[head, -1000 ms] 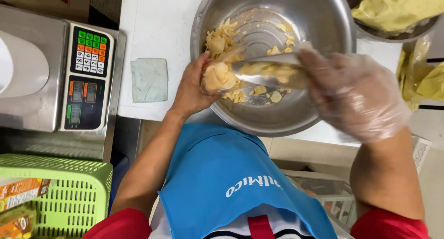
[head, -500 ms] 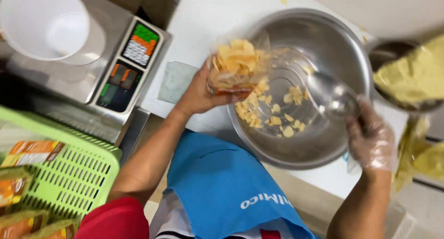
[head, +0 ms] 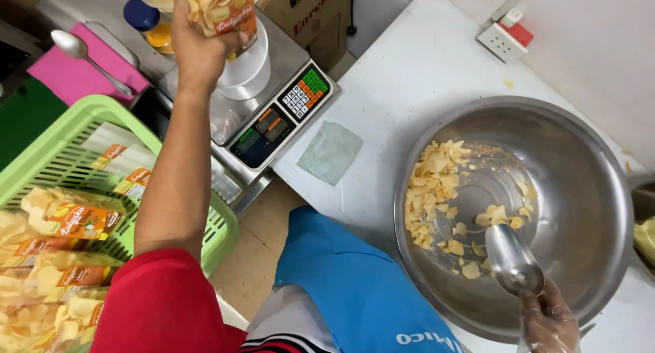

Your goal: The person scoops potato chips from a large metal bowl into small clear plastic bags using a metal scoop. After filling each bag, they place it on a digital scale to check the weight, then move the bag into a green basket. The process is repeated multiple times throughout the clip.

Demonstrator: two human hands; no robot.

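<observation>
My left hand (head: 198, 49) holds a clear bag of yellow chips (head: 215, 5) up over the white bowl (head: 244, 69) standing on the digital scale (head: 273, 117). My right hand (head: 549, 322), in a thin plastic glove, grips a metal scoop (head: 512, 259) at the near side of the big steel bowl (head: 593, 189). Loose yellow chips (head: 433, 189) lie along the bowl's left wall and bottom. The scoop's mouth looks empty.
A green basket (head: 48, 151) at the left holds several filled chip bags (head: 61, 223). A spoon (head: 92, 59) lies on a pink cloth (head: 82, 73) beyond it. A small grey pad (head: 331, 151) sits on the white table (head: 416, 66). A wall socket (head: 505, 37) is behind.
My left hand has carried the filled bag from the steel bowl leftward to above the scale. My right hand has drawn the scoop back to the bowl's near edge.
</observation>
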